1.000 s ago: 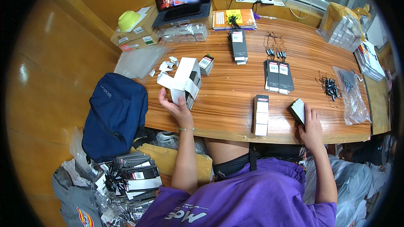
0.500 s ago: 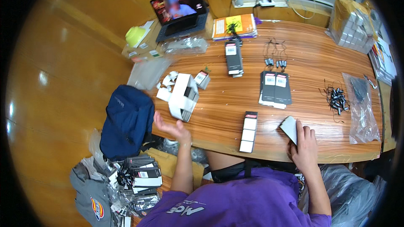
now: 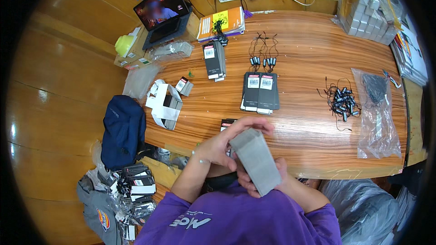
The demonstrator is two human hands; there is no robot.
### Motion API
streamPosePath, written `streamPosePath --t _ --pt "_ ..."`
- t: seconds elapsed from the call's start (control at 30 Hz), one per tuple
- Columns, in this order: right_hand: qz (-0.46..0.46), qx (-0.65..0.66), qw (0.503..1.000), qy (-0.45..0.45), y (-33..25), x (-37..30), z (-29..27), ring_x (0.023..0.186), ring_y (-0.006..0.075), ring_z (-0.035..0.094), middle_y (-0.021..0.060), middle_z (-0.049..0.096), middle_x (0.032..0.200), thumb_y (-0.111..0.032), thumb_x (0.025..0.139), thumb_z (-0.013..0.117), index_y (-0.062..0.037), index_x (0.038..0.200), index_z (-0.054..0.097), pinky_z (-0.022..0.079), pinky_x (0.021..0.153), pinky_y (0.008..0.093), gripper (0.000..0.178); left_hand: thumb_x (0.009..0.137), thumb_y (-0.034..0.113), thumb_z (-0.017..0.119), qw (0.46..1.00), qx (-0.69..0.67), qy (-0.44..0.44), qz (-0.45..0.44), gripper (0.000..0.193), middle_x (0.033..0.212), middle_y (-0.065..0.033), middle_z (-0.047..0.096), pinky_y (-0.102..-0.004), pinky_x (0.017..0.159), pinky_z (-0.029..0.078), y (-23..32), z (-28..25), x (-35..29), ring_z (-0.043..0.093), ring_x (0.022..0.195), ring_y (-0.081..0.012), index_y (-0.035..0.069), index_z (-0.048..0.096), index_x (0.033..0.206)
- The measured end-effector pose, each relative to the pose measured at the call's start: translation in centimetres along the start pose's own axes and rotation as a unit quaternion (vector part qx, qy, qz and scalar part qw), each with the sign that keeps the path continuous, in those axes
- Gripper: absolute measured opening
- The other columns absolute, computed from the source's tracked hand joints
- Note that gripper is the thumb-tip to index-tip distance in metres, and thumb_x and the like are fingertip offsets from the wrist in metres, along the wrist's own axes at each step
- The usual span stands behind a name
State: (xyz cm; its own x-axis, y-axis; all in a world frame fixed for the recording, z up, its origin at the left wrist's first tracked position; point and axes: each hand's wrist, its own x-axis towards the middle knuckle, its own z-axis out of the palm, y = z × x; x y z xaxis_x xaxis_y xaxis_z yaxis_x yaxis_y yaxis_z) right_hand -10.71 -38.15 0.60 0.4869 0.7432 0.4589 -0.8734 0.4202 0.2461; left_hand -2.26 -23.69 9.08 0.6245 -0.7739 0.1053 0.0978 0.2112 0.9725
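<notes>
"Where's the grey stack (image 3: 259,165)?"

"Up off the table (image 3: 302,138), in front of the purple shirt (image 3: 268,217), tilted with its upper end leaning toward eleven o'clock. Take it as the middle of the clock."

"And the hands?"

"Together, both at the stack. The right hand (image 3: 282,173) is clamped around the lower part, fingers along one long side and thumb side on the other. The left hand (image 3: 221,142) curves around the upper end with its fingers spread; I can't tell whether it grips."

"What's beyond them?"

"At twelve o'clock, two dark card piles (image 3: 260,92) side by side, with small corded pieces (image 3: 262,62) just past their far ends. Another dark card stack (image 3: 213,61) sits at eleven."

"Left of that?"

"At ten, an opened white box (image 3: 159,104) with cards inside, and a small card stack (image 3: 185,87) just beside it. The blue backpack (image 3: 123,131) is between nine and ten, off the table edge."

"To the right?"

"A tangle of black corded pieces (image 3: 344,103) at two, with a clear plastic bag (image 3: 379,129) near it, toward three. Well apart at one, a wrapped bundle of white boxes (image 3: 365,22)."
</notes>
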Motion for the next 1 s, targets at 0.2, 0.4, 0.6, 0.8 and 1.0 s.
streamPosePath --t 0.2,0.4,0.6,0.8,1.0 --pt "-0.047 -0.136 0.985 0.097 -1.3 -2.3 1.0 0.112 0.0281 0.043 0.0188 0.041 0.124 -0.048 0.068 0.069 -0.0048 0.135 0.028 0.042 0.085 0.0421 0.089 0.053 0.031 0.085 0.994 0.070 -0.017 -0.083 0.088 0.110 -0.0087 0.055 -0.0300 0.090 0.040 0.4 -0.5 0.8 0.052 0.104 -0.0176 0.001 0.041 0.123" --pt "-0.278 -0.731 0.563 0.267 -1.4 -5.8 6.4 0.121 0.0281 0.038 0.0159 0.039 0.128 -0.025 0.075 0.070 -0.0037 0.137 0.021 0.033 0.098 0.0365 0.082 0.052 0.043 0.081 0.959 0.100 0.260 -0.055 0.085 0.110 -0.0057 0.052 -0.0290 0.089 0.040 -3.4 3.1 -0.9 0.050 0.105 -0.0176 0.005 0.042 0.117" --pt "-0.164 -0.886 0.252 0.353 -0.4 -8.4 5.6 0.117 0.0334 0.039 0.0211 0.035 0.128 0.003 0.068 0.066 -0.0013 0.136 0.023 0.031 0.100 0.0386 0.082 0.067 0.025 0.077 0.943 0.307 0.117 -0.059 0.078 0.123 -0.0110 0.042 -0.0311 0.099 0.031 -8.2 3.9 -2.3 0.041 0.116 -0.0197 0.003 0.034 0.127" --pt "-0.163 -0.871 0.212 0.411 0.4 -7.9 5.0 0.125 0.0360 0.029 0.0215 0.029 0.133 0.005 0.068 0.063 -0.0020 0.135 0.026 0.024 0.104 0.0387 0.077 0.078 0.011 0.062 0.942 0.309 0.111 -0.067 0.081 0.140 -0.0207 0.022 -0.0390 0.108 0.018 -9.0 6.1 -2.9 0.020 0.132 -0.0316 0.002 0.009 0.139" --pt "-0.120 -0.897 0.153 0.396 0.4 -7.7 5.0 0.120 0.0379 0.034 0.0212 0.033 0.128 0.001 0.066 0.063 -0.0030 0.132 0.031 0.029 0.100 0.0392 0.074 0.083 0.009 0.055 0.916 0.373 0.144 -0.039 0.071 0.138 -0.0254 0.023 -0.0410 0.108 0.019 -10.1 6.4 -3.9 0.021 0.131 -0.0365 -0.002 0.010 0.137"
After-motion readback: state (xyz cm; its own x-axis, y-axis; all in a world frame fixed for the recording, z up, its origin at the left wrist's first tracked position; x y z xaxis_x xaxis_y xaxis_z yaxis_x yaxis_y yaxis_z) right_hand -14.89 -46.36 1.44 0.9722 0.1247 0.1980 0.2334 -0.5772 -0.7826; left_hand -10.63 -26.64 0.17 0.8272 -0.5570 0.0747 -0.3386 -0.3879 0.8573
